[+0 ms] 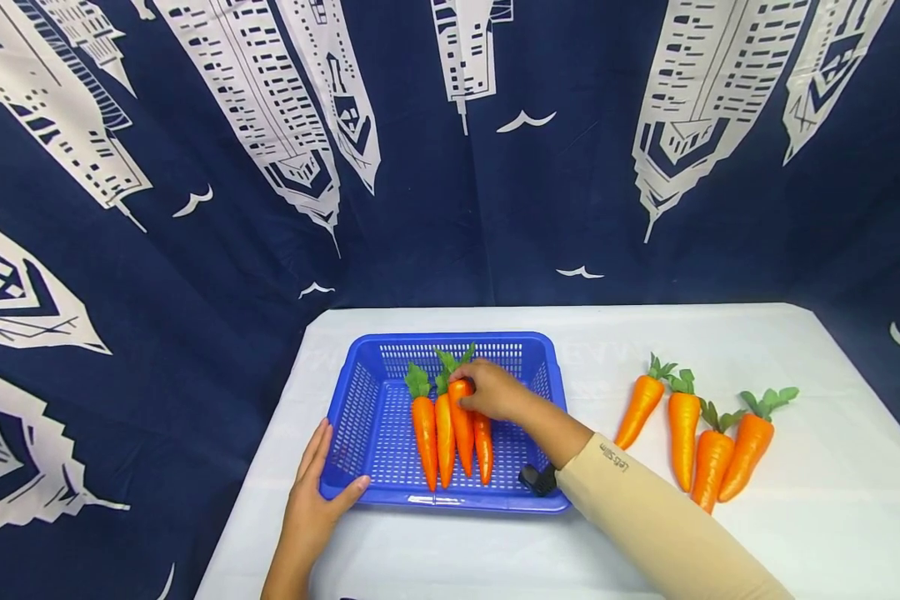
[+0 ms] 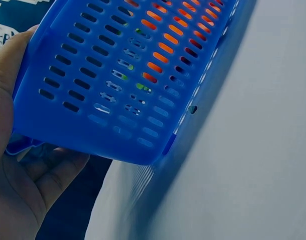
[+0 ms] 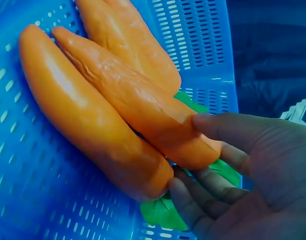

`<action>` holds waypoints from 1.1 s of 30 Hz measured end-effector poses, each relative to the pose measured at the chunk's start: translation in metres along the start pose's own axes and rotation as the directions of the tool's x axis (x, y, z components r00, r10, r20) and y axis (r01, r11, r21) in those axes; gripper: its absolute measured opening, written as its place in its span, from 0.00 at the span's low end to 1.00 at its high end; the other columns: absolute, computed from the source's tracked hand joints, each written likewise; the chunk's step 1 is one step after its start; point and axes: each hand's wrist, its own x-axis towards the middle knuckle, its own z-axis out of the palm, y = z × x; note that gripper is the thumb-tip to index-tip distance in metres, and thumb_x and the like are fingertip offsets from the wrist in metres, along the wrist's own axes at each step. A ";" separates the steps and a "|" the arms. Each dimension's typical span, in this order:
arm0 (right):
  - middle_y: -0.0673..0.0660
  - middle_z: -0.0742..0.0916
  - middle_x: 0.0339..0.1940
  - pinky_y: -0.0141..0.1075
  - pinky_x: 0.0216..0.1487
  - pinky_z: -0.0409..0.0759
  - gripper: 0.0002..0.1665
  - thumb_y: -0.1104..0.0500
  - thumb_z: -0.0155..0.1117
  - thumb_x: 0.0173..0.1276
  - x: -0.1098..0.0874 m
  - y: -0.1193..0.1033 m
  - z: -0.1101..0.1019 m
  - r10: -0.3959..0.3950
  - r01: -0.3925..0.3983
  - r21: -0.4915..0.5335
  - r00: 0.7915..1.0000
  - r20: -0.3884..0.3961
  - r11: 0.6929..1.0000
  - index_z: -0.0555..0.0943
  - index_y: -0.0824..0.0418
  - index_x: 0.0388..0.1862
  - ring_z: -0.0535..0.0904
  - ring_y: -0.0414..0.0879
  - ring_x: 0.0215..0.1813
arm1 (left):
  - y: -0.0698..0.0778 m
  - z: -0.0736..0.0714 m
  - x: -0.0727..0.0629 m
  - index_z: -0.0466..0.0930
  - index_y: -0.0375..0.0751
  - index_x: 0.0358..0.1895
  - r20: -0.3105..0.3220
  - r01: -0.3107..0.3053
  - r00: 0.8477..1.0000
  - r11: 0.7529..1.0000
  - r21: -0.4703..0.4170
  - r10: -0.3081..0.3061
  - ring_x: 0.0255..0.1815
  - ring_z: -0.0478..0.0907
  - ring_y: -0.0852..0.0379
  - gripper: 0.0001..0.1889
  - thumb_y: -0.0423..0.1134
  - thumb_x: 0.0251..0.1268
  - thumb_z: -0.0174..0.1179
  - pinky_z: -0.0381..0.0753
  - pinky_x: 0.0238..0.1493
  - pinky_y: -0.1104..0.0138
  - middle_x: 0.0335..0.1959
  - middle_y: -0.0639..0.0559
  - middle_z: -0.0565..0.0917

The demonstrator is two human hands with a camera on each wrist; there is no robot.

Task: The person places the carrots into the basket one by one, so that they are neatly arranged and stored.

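Note:
Several orange carrots with green leafy tops lie side by side in a blue plastic basket (image 1: 390,336) in the head view. My right hand (image 1: 498,390) reaches over the basket's right side and pinches the thick end of one carrot (image 1: 461,429). In the right wrist view the thumb lies on top of this carrot (image 3: 138,107), fingers beneath, while a fingertip touches the thick end of the neighbouring carrot (image 3: 88,120). My left hand (image 1: 311,492) holds the basket's near left corner, thumb at the front rim; the left wrist view shows the slotted basket wall (image 2: 88,75) beside it.
More carrots (image 1: 684,437) lie on the white tabletop (image 1: 525,550) to the right of the basket. A small black object (image 1: 537,479) shows at the basket's near right corner, by the right sleeve. Behind the table hangs a dark blue curtain (image 1: 495,217) with white buildings.

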 end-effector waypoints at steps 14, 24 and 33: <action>0.58 0.85 0.56 0.49 0.64 0.79 0.20 0.54 0.75 0.64 0.003 0.010 0.008 0.008 -0.008 -0.109 1.000 -0.004 0.994 0.85 0.54 0.54 0.81 0.53 0.57 | 0.002 0.000 -0.001 0.54 0.56 0.81 0.001 -0.014 1.000 1.000 -0.005 0.014 0.85 0.45 0.46 0.50 0.48 0.57 0.75 0.49 0.79 0.37 0.84 0.62 0.50; 0.55 0.88 0.44 0.54 0.63 0.74 0.22 0.52 0.76 0.62 0.003 0.013 0.011 0.006 -0.006 -0.201 1.000 -0.002 0.980 0.85 0.53 0.55 0.82 0.54 0.54 | 0.001 0.002 -0.002 0.54 0.57 0.81 -0.011 -0.012 1.000 1.000 0.000 0.012 0.85 0.46 0.47 0.51 0.47 0.56 0.76 0.50 0.79 0.38 0.84 0.61 0.51; 0.60 0.86 0.49 0.49 0.60 0.81 0.22 0.55 0.73 0.65 0.004 0.015 0.003 -0.015 0.015 0.010 0.997 -0.070 1.000 0.84 0.59 0.57 0.82 0.54 0.54 | 0.001 0.001 -0.003 0.54 0.57 0.81 -0.009 -0.014 1.000 1.000 0.000 0.014 0.85 0.45 0.47 0.51 0.48 0.57 0.75 0.50 0.79 0.38 0.84 0.60 0.50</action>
